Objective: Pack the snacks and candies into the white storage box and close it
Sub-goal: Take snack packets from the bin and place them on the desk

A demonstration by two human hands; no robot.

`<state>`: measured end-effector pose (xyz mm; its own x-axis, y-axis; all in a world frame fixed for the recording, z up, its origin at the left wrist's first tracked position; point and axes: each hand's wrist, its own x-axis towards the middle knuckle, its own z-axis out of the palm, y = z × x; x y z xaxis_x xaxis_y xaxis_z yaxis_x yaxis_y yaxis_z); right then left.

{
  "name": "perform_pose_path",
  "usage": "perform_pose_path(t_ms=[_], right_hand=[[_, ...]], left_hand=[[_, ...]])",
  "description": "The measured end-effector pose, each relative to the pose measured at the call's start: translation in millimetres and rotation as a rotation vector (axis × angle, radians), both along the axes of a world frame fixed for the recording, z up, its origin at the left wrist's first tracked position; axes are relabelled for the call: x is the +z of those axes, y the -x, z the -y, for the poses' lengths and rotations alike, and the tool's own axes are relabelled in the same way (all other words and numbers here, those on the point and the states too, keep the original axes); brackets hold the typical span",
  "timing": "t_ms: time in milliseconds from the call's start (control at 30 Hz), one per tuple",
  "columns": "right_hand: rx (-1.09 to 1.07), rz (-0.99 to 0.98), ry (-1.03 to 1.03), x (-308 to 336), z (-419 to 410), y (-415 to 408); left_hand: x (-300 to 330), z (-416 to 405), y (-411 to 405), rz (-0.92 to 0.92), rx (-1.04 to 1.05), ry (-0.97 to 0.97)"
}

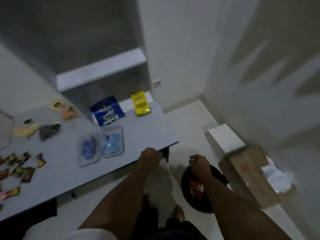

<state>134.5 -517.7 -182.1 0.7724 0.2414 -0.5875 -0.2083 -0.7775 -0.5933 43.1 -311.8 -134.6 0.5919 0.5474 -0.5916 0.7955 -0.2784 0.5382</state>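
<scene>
Head view: left hand (150, 157) fingers curled over counter (138, 129) edge, frame centre; right hand (199, 162) fisted, holding nothing visible; snack packs (108, 110) upper-centre.

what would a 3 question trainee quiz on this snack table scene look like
1. True or false: the yellow packet lies on the floor.
2. Which sits nearer the table edge by the left hand: A) blue pouch B) clear trays?
3. What dark round thing is below the right hand?

Key: 1 false, it lies on the table. 2 B. 3 a black bin on the floor.
</scene>
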Motion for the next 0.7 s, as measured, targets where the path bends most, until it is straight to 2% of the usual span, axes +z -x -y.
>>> perform_pose_path(t_ms=[133, 367, 533, 700], right_hand=[[0.067, 0.102, -0.091, 25.8, -80.4, -27.9], [0.162, 0.197, -0.148, 60.2, -212.9, -77.0], [0.146, 0.189, -0.082, 47.8, -290.9, -115.3], [0.132, 0.080, 0.104, 16.0, -352.4, -135.6]], left_hand=[[27.0, -65.8, 0.6, 0.058, 0.152, -0.139], [42.7, -193.8, -26.9, 0.146, 0.253, -0.294], [6.0, -278.8, -38.5, 0.013, 0.331, -0.290], [-32.3, -314.9, -40.1, -0.180, 0.352, -0.260]])
